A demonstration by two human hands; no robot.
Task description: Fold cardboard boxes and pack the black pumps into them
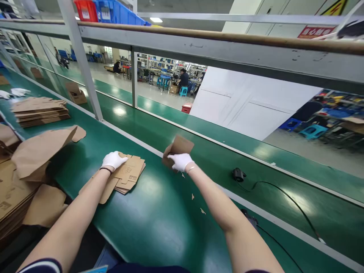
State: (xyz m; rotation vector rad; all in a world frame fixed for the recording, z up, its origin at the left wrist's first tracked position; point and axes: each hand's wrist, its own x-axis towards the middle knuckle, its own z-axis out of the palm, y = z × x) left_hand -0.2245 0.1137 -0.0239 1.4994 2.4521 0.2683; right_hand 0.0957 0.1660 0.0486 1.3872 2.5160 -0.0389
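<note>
Both my hands wear white gloves. My left hand (113, 160) rests with curled fingers on a small pile of flat brown cardboard blanks (128, 175) lying on the green bench top (159, 216). My right hand (179, 160) grips a small partly folded cardboard box (179, 147), holding it just above the bench near the metal rail. The two hands are about a forearm's width apart.
A stack of flat cardboard (40, 110) lies at far left, with loose brown sheets (36, 151) and more stacks (11, 197) beside me. A black device with a cable (238, 174) sits on the conveyor to the right. Small cardboard scraps (202, 211) dot the bench. People sit at benches far behind.
</note>
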